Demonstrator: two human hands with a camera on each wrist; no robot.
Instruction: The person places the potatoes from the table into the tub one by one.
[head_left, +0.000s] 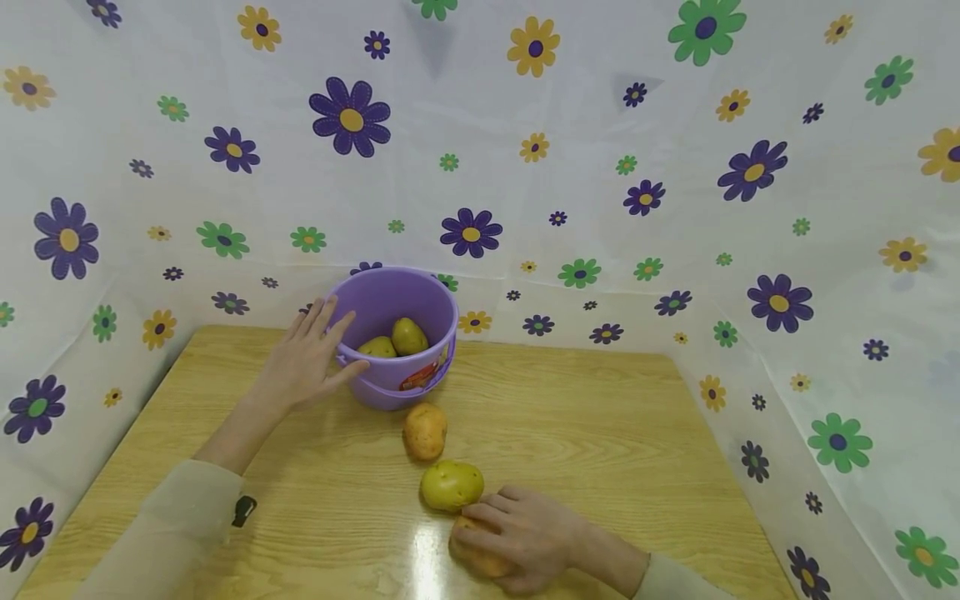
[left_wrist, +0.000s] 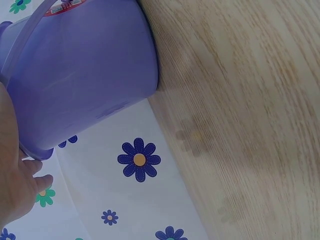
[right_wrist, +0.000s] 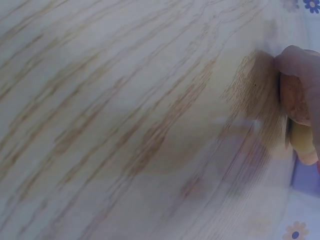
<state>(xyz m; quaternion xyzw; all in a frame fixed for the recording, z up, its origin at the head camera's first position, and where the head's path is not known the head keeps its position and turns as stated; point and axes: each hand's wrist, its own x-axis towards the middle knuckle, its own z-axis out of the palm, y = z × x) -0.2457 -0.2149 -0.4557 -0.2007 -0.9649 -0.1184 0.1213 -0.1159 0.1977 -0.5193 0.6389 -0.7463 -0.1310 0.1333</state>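
A purple bucket (head_left: 382, 368) stands near the back of the table, with two potatoes, one (head_left: 409, 337) leaning above the other (head_left: 377, 347), visible inside. My left hand (head_left: 302, 358) rests at the bucket's left rim, its fingers spread and mostly straight. In front of the bucket lies a brown potato (head_left: 425, 432), then a yellowish potato (head_left: 452, 486) nearer to me. With my right hand (head_left: 536, 537) I grip another brown potato (head_left: 474, 557) at the table's front; my fingers cover its top. That held potato (right_wrist: 294, 100) also shows at the right wrist view's edge.
The wooden table (head_left: 600, 425) has light grain and a glare spot near its front. White cloth (head_left: 495, 100) printed with flowers surrounds the back and sides. The bucket's purple handle (left_wrist: 25, 40) hangs down along its side. A small dark object (head_left: 243, 510) shows by the left sleeve.
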